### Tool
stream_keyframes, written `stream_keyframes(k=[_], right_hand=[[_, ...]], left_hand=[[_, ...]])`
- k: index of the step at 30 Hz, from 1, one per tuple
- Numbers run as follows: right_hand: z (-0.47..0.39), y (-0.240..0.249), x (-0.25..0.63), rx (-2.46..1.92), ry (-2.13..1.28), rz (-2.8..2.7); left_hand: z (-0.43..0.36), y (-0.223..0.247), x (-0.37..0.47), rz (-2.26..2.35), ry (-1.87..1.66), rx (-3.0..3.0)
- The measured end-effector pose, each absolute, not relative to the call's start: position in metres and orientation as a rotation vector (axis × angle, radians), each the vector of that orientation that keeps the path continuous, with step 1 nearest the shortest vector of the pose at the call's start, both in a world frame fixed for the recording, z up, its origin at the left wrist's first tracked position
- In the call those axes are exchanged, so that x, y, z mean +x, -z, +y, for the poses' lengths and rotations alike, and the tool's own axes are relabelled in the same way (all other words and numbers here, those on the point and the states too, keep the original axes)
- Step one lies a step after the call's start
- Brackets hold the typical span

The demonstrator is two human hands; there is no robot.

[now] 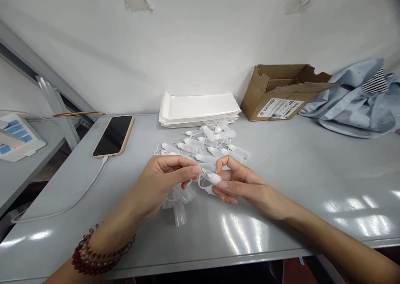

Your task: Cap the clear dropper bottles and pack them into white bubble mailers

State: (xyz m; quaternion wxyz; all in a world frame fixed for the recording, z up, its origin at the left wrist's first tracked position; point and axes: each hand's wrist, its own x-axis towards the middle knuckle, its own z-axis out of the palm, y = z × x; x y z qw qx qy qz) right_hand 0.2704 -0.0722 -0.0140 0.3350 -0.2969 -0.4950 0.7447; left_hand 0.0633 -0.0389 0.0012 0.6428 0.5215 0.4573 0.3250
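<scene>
A small needle-tip bottle (215, 178) with a white top and a thin metal needle is between my hands, above the table. My right hand (240, 182) is closed on it, thumb and fingers at the white top; the body is mostly hidden by the fingers. Pinched at the needle's far end is my left hand (175, 175); whatever small part lies between its fingertips is hidden. A thin white strap loops below the needle. Behind and under the hands lies a pile of similar translucent bottles (206, 158), several with needles showing. One clear bottle (179, 212) lies nearest the front.
A stack of white trays or flat boxes (201, 107) stands against the wall. To its right are an open cardboard box (278, 96) and light blue cloth (353, 105). A phone (114, 136) on a white cable (81, 196) lies left on the grey table (300, 184).
</scene>
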Motion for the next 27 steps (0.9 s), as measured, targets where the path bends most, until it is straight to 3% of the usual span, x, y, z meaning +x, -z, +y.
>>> stream_keyframes(k=[27], right_hand=[[-0.0764,0.0140,0.2674,-0.747,-2.020,-1.215]], left_hand=[[-0.0405,0.0007,0.0639,1.044,-0.702,1.449]])
